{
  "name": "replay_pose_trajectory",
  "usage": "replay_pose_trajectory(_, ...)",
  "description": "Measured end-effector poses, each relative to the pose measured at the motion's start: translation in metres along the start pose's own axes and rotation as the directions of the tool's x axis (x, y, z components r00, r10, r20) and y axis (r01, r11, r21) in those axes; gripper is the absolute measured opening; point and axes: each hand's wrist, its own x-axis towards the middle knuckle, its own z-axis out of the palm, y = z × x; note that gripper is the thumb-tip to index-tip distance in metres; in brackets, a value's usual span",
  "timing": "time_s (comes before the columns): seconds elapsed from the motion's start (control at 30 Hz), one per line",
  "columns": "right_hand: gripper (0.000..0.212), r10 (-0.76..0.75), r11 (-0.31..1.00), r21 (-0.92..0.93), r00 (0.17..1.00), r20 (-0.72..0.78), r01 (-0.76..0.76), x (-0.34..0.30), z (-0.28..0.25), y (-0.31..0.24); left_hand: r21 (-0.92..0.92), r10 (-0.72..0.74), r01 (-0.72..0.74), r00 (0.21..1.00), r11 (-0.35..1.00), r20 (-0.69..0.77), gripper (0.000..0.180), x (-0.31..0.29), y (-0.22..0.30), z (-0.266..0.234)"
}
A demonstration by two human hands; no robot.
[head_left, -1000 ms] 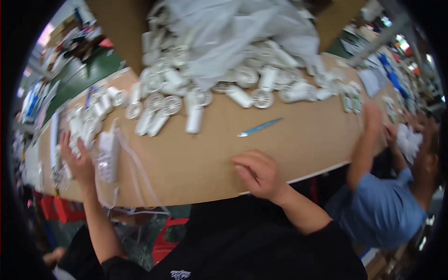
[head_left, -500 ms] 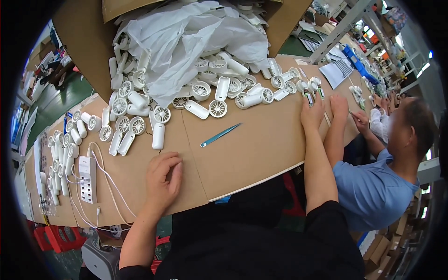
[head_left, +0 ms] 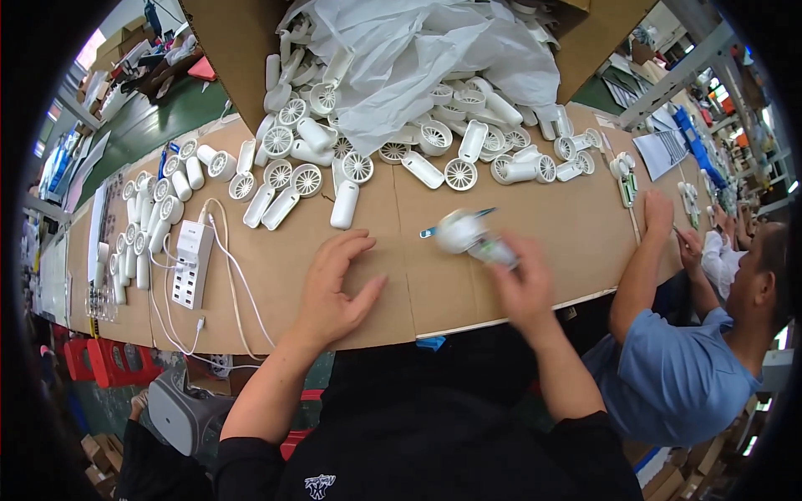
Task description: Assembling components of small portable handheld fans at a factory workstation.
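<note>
Left hand [head_left: 334,288] lies flat and open, palm down, on the brown cardboard-covered table [head_left: 418,275], fingers spread and holding nothing. Off to its left a white multi-port charging block [head_left: 191,263] sits on the cardboard with white cables [head_left: 238,288] trailing from it toward the near edge, and beyond that rows of small white handheld fans [head_left: 146,225] lie side by side. Above the left hand a single white fan handle [head_left: 344,204] lies near the spill of loose fans [head_left: 376,146] coming out of a tipped cardboard box [head_left: 230,42] lined with a crumpled clear plastic bag [head_left: 418,58]. Further right, the right hand [head_left: 522,288], blurred by motion, is closed around the handle of a white handheld fan [head_left: 468,234], held just above the table with its round head pointing left. A blue pen [head_left: 455,221] lies on the cardboard right behind that fan head. At the far right a co-worker in a blue shirt [head_left: 668,376] leans on the table, one hand [head_left: 658,213] resting on the cardboard near more white parts [head_left: 622,171].
</note>
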Motion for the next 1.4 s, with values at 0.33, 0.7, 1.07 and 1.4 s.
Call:
replay_pose_trajectory(0.33,0.045,-0.445,0.870,-0.141,0.876,0.186,0.472,0.048,0.032,-0.011,0.163,0.059,-0.104,0.963,0.981,0.261,0.038,-0.002,0.002,-0.009)
replay_pose_trajectory(0.7,0.035,-0.486,0.587,-0.657,0.855,0.181,0.473,0.156,0.012,0.043,0.162,0.111,-0.161,0.952,0.973,0.284,0.032,0.003,-0.002,-0.006)
replay_pose_trajectory(1.07,0.037,0.193,0.978,-0.125,0.952,0.237,-0.167,0.042,-0.031,0.005,0.118,0.150,-0.184,0.957,0.976,0.247,0.029,0.001,0.006,0.002)
replay_pose_trajectory(1.4,0.041,0.038,0.989,-0.144,0.999,-0.030,-0.042,0.024,-0.018,0.025,0.179,0.170,-0.227,0.943,0.957,0.285,0.020,0.001,0.000,0.009)
